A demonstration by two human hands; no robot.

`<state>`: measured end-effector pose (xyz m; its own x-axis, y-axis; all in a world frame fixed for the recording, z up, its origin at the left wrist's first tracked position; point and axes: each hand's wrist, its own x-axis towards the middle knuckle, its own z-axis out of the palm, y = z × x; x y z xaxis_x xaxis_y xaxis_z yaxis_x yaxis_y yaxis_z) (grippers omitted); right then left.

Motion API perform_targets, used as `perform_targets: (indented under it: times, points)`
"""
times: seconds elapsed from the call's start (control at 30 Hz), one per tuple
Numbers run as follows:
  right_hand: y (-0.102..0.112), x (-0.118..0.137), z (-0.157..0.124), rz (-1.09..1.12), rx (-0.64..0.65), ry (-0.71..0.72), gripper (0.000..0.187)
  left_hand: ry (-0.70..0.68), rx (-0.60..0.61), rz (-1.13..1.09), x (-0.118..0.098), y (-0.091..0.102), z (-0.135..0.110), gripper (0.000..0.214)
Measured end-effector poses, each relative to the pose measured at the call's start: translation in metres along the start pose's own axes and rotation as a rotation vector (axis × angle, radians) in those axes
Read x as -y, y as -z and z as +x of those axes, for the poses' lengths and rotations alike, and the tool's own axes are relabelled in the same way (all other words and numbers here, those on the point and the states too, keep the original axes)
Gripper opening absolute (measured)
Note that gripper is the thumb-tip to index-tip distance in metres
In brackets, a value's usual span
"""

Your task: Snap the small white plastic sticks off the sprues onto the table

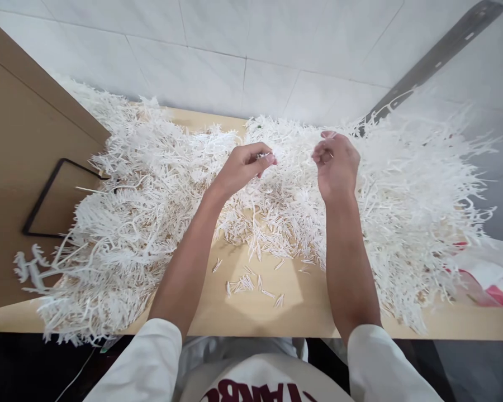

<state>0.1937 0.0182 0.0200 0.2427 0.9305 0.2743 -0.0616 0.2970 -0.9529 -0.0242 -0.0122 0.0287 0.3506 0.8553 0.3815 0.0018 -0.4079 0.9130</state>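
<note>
A wooden table [251, 312] is heaped with white plastic sprue pieces [138, 212], branched frames with thin sticks. My left hand [245, 167] is raised over the middle of the heap, its fingers pinched on a small white plastic piece at the fingertips. My right hand [335, 162] is raised beside it, a short gap apart, with its fingers curled shut; what it holds is hidden. Several loose white sticks [251, 282] lie on the bare wood below my hands.
A brown board [20, 128] with a black wire handle [46, 195] stands at the left. White tiled wall [243, 50] runs behind the table. A grey metal bar [440, 53] leans at the upper right. A white and red plastic bag [486, 273] lies at the right edge.
</note>
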Motion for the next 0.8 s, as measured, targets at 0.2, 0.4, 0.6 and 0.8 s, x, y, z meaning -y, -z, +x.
perform_targets:
  times: [0.2, 0.4, 0.6, 0.8]
  points:
    - [-0.024, 0.028, -0.026, -0.499, 0.437, 0.155, 0.034, 0.034, 0.039, 0.229, 0.005, -0.006, 0.001, 0.03]
    - [-0.025, 0.031, -0.032, -0.709, 0.564, 0.306, 0.043, 0.007, 0.045, 0.348, 0.002, -0.012, 0.0, 0.04]
    - [-0.03, 0.02, -0.029, -0.597, 0.416, 0.313, 0.038, 0.01, 0.033, 0.358, 0.003, -0.013, 0.001, 0.031]
    - [-0.007, -0.005, -0.006, -0.388, 0.034, 0.171, 0.039, -0.032, 0.215, 0.243, -0.008, -0.027, -0.001, 0.022]
